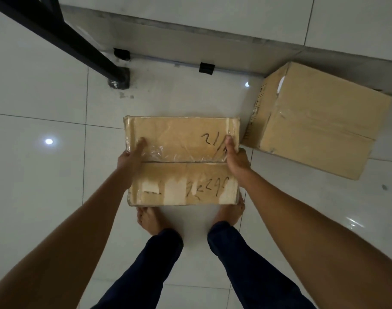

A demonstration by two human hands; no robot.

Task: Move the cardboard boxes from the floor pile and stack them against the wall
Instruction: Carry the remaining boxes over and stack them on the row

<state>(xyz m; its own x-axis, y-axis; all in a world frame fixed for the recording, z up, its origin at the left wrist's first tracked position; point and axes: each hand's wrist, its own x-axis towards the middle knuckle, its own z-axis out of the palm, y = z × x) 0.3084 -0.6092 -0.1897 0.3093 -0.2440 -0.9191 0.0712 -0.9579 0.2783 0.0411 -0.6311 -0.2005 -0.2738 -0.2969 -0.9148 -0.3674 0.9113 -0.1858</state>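
Observation:
A taped cardboard box (181,161) with black handwriting on its top is held in front of me over the white floor tiles. My left hand (131,157) grips its left side with the thumb lying on the top. My right hand (236,158) grips the right side, thumb on top as well. The fingers of both hands are hidden behind the box's sides. A larger cardboard box (319,121) sits on the floor at the right, close to the wall (190,39).
A black metal frame leg (118,79) stands on the floor at the upper left near the wall. Two black tape patches (206,68) hold a cable along the wall base. My bare feet (149,219) stand just below the held box.

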